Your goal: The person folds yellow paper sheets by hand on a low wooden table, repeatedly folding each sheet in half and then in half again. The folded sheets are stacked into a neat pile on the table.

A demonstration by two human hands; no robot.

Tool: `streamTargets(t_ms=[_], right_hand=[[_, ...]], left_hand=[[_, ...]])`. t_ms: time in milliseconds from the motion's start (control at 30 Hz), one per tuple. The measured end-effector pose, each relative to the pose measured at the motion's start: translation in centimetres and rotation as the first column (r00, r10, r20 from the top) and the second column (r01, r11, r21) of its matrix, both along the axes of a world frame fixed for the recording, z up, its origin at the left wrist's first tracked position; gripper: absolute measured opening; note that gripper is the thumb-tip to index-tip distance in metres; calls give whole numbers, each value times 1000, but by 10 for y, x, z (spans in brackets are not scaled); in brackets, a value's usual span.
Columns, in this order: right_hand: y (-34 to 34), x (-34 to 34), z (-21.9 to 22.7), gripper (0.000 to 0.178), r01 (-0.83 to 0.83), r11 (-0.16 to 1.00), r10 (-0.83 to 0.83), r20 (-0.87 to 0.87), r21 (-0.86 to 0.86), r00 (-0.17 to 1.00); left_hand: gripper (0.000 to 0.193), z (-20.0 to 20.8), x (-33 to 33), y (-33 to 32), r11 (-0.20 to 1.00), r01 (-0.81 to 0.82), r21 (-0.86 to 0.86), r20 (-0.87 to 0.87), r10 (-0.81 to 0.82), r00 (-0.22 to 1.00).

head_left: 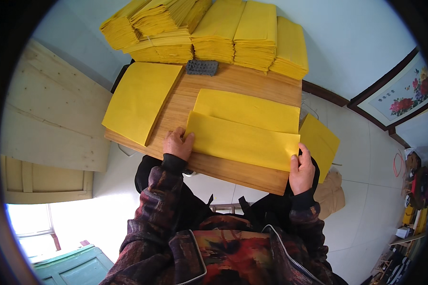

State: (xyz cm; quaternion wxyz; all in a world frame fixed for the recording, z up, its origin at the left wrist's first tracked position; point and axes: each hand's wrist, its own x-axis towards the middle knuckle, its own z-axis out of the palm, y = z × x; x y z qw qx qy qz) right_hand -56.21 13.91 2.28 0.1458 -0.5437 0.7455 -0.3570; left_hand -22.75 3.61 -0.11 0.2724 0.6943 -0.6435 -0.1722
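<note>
A yellow paper sheet lies across the wooden table in front of me, its near flap folded over so that a strip of the far part shows behind it. My left hand is at the sheet's left edge, fingers bent and thumb against the paper. At the right end, my right hand pinches the edge, with the thumb on top and some fingers hidden. To the left lies a flat stack of yellow sheets. Behind the folded sheet sits a dark grey textured pad.
Piles of folded yellow paper line the far side of the wooden table. More yellow paper sits lower, past the table's right edge. A wooden board leans at left; a framed flower picture stands at right.
</note>
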Motion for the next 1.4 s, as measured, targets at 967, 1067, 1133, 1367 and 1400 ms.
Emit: streamTargets(t_ms=[967, 1067, 1133, 1367, 1400], right_hand=[[-11, -3, -12, 26, -14, 997, 10, -58, -75, 998], [-10, -3, -10, 21, -14, 999, 12, -38, -51, 999], [-9, -2, -9, 19, -18, 999, 17, -32, -44, 999], [-10, -1, -7, 18, -41, 997, 36, -77, -67, 996], [-10, -2, -7, 18, -44, 998, 40, -72, -51, 997]], left_hand=[[23, -4, -2, -1, 999, 0, -52, 51, 3, 999], [23, -5, -2, 0, 997, -20, -77, 28, 22, 999], [22, -7, -3, 1, 994, -4, -105, 18, 6, 1000], [21, -11, -1, 1, 993, -29, -116, 17, 31, 999], [21, -11, 0, 1, 993, -40, -107, 8, 41, 999]])
